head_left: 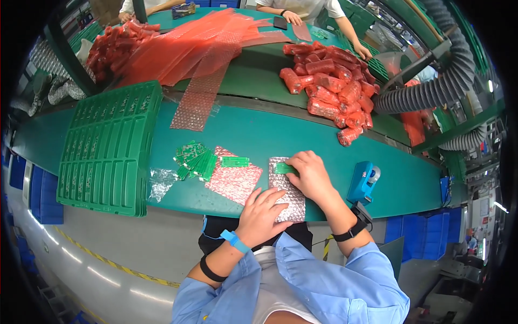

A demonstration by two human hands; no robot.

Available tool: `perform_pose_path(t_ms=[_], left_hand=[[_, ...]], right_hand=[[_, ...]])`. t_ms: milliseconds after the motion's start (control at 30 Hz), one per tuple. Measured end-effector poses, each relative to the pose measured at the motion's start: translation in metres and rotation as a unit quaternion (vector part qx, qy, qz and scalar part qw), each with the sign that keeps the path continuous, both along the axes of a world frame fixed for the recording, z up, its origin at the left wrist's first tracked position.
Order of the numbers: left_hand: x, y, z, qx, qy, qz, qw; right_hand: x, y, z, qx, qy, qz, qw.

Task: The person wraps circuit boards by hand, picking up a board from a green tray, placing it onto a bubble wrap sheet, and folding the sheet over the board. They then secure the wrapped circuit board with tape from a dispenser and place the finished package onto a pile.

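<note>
The right hand (308, 174) is apparently pinching a green board (281, 168) on bubble wrap (295, 208), the left hand (263, 215) resting fingers-apart; uneven pressure is risking a skewed board.

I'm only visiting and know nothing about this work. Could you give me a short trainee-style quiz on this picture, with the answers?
1. Which of these is to the right of the person's right hand?
a) a green slotted tray
b) a blue tape dispenser
c) a fanned pile of circuit boards

2. True or false: the left hand touches the silver bubble sheet.

3. Fill in the colour: the wrapped bundles heaped beyond the right hand are ____.

Key: 1 b; 2 true; 3 red.
</note>
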State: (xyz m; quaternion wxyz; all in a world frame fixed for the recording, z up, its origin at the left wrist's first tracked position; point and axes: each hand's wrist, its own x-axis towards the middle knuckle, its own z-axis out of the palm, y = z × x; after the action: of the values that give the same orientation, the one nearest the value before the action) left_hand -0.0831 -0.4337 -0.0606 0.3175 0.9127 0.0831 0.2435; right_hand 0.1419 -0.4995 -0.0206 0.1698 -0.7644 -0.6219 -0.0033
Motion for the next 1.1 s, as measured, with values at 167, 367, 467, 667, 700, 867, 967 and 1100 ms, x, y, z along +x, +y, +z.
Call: perform_pose_path(t_ms=[167,367,467,667,700,867,967,1100], left_hand=[[0.013,0.017,0.016,-0.107,0.071,-0.015,0.992],[0.045,0.024,0.009,0.089,0.074,0.05,0.992],[0.04,0.013,-0.003,0.153,0.077,0.08,0.982],[0.042,0.019,-0.008,0.148,0.08,0.077,0.983],[0.042,0.019,-0.007,0.141,0.087,0.072,0.984],[0.041,0.019,-0.007,0.123,0.094,0.064,0.986],[0.04,0.02,-0.004,0.128,0.092,0.066,0.985],[0.041,0.018,-0.004,0.123,0.096,0.068,0.985]], right_hand=[[0.003,0.0,-0.014,0.008,0.037,-0.008,0.999],[0.007,0.004,-0.015,0.016,0.049,-0.002,0.999],[0.008,0.007,-0.016,0.013,0.065,-0.009,0.998],[0.02,0.023,-0.015,-0.025,0.069,-0.033,0.997],[0.02,0.024,-0.015,-0.036,0.062,-0.037,0.997],[0.02,0.023,-0.011,-0.046,0.047,-0.042,0.997],[0.02,0.02,-0.012,-0.05,0.047,-0.047,0.997],[0.017,0.017,-0.012,-0.032,0.043,-0.035,0.998]])
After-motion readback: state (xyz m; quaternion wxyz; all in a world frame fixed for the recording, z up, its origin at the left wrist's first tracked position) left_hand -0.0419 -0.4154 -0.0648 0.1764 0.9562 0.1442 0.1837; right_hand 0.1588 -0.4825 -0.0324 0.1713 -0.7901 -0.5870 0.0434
